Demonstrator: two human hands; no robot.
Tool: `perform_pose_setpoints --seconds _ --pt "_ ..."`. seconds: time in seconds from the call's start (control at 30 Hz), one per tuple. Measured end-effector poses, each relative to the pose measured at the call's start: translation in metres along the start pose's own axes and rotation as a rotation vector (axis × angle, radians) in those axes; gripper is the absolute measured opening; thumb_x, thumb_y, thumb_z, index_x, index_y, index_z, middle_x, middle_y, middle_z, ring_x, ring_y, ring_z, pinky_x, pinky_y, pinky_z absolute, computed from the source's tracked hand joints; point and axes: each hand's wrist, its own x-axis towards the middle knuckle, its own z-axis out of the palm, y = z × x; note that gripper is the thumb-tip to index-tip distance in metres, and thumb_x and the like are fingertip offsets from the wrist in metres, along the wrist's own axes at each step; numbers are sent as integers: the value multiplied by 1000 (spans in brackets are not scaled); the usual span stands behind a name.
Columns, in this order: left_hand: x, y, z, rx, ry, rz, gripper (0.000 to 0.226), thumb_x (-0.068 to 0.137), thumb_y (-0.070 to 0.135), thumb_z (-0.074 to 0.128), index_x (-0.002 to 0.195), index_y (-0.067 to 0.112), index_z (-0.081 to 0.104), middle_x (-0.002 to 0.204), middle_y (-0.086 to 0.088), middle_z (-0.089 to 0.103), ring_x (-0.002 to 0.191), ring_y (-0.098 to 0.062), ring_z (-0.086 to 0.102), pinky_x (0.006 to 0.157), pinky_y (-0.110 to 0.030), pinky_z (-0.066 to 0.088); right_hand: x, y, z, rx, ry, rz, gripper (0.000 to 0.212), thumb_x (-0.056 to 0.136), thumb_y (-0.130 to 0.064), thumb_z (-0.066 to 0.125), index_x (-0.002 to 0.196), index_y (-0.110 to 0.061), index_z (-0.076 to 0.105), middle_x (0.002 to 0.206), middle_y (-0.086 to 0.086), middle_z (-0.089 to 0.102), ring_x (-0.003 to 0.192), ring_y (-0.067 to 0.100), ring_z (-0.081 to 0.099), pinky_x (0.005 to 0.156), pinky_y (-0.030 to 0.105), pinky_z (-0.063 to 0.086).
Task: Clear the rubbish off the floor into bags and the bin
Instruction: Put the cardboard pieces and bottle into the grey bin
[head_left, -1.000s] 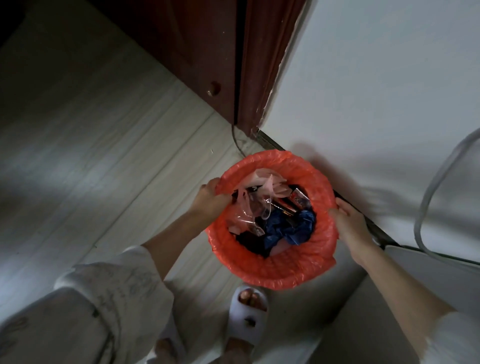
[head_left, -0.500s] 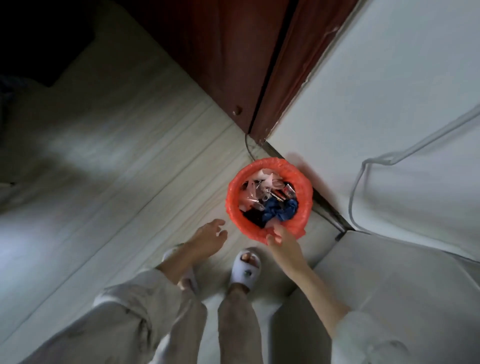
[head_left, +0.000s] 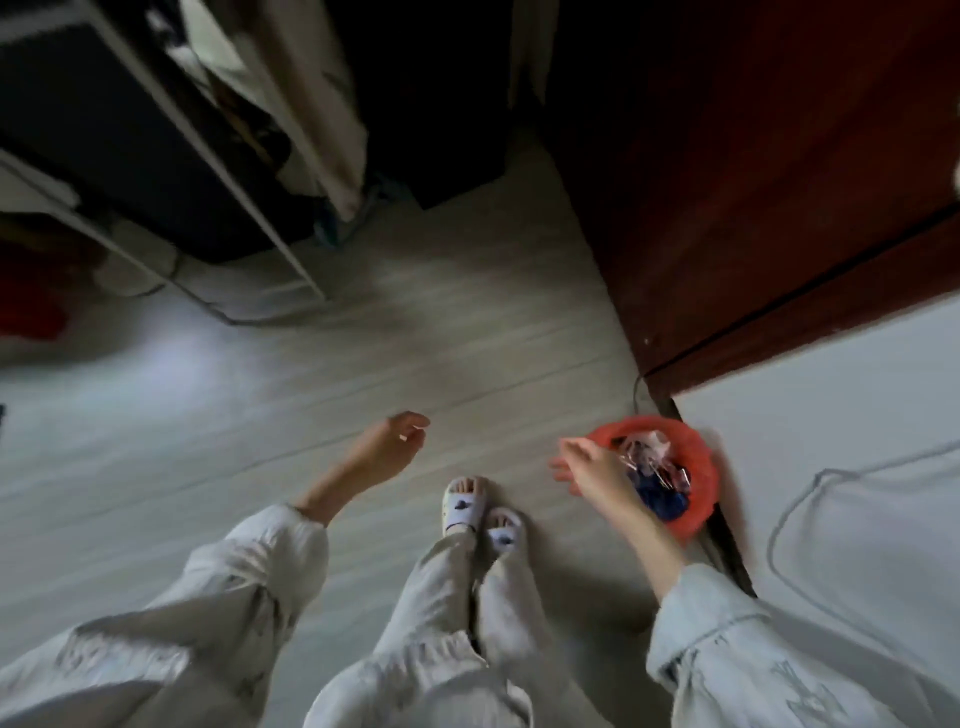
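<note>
A small bin lined with an orange-red bag (head_left: 704, 467) stands on the floor at the right, against the white wall. It holds clear plastic wrappers and something blue (head_left: 660, 496). My right hand (head_left: 592, 470) hangs in front of the bin's left rim, fingers spread, holding nothing. My left hand (head_left: 389, 449) floats over bare floor to the left of my feet, fingers loosely curled and empty. Motion blurs the whole frame.
A dark red-brown door (head_left: 753, 182) stands behind the bin. A grey cable (head_left: 795, 499) loops across the white wall at the right. A white metal rack (head_left: 228, 171) and hanging cloth fill the upper left. My slippered feet (head_left: 478, 512) stand on pale wood flooring.
Both hands let go of the bin's bag rim and pulled away. I straightened up and the view swung left, so the bin now looks small at the right.
</note>
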Motion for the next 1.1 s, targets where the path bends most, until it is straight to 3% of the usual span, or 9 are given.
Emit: perform_pose_setpoints --seconds 0.13,0.23,0.3,0.47,0.6,0.67,0.77,0.93,1.1 --pt "-60 -57 -60 -364 316 -48 28 95 13 47 121 9 57 112 -13 65 100 -27 63 85 -34 48 -39 -63 69 -73 -202 -92 30 98 -16 42 120 1 53 93 13 62 61 10 54 51 20 37" --pt "-110 -91 -77 -629 520 -101 26 96 11 45 119 7 57 104 -10 63 76 -9 63 65 -11 46 -67 -105 117 -239 -331 -207 29 99 -16 38 121 -3 53 98 13 61 60 9 52 51 18 37" --pt "-140 -120 -80 -780 608 -135 26 96 9 44 119 4 56 103 -10 61 70 -3 59 57 -4 45 -84 -130 152 -318 -384 -284 28 99 -14 38 120 -2 53 99 14 61 59 9 52 50 16 36" --pt "-201 -195 -82 -1026 781 -241 30 97 10 42 125 5 51 107 -8 57 83 -18 57 61 -11 45 -126 -168 252 -476 -525 -422 27 99 -14 39 119 -1 53 95 12 60 40 -7 54 54 19 37" --pt "-242 -275 -98 -1234 894 -320 22 97 13 42 116 16 53 109 -6 57 82 -12 58 69 -21 45 -167 -183 364 -598 -633 -469 18 99 -14 41 109 -11 55 94 10 62 41 -7 55 55 20 39" --pt "-256 -314 -113 -1282 912 -341 19 97 15 42 111 21 52 109 -5 58 84 -12 59 72 -25 45 -186 -188 418 -639 -682 -472 14 99 -15 41 104 -14 54 94 9 63 46 -3 57 56 20 40" --pt "-285 -376 -145 -1288 939 -373 24 97 14 42 117 14 54 108 -5 59 83 -13 59 76 -26 45 -217 -194 499 -691 -750 -451 15 99 -16 41 103 -13 55 87 7 64 63 11 58 59 23 40" --pt "-329 -478 -212 -1287 1041 -409 25 97 14 41 116 17 56 105 -1 62 88 -14 61 85 -28 45 -258 -210 620 -723 -813 -451 17 99 -17 40 102 -12 56 79 1 63 68 15 58 63 24 41" --pt "-348 -556 -259 -1430 1155 -426 24 97 13 39 113 16 56 102 -1 61 87 -15 59 76 -26 47 -284 -227 729 -777 -872 -440 19 99 -18 40 101 -14 58 82 1 66 71 15 60 67 25 45"
